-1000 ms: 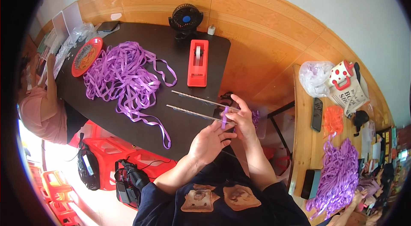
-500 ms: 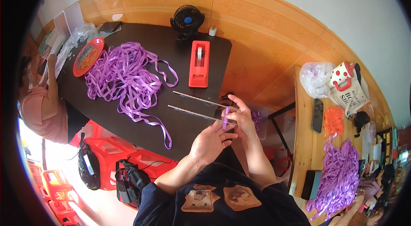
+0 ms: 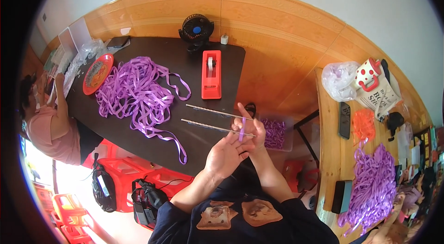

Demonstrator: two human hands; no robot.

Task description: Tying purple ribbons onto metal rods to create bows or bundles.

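Observation:
Two thin, twisted metal rods [image 3: 203, 125] run side by side from over the dark table toward my hands; whether they are fixed to it, I cannot tell. A short purple ribbon band [image 3: 243, 128] spans both rods near their right ends. Palm up, my left hand [image 3: 225, 157] is open just below the band, its fingertips close to the lower rod; contact is unclear. My right hand [image 3: 254, 132] is behind the rod ends, index finger stretched upward and thumb apart. It looks open, with the band in front of its palm.
A purple ribbon heap [image 3: 134, 89], red tape dispenser [image 3: 212, 88], black fan [image 3: 196, 31] and red plate [image 3: 98, 74] stand on the dark table [image 3: 194, 149]. A bin of purple pieces [image 3: 274, 134] is below right. More ribbon [image 3: 372, 181] lies on the wooden table. A person [image 3: 55, 128] sits left.
My right hand has drawn back from the band, its thumb moving right and its fingers spreading. My left hand stays nearly in place. The view has shifted slightly, showing more of the bin.

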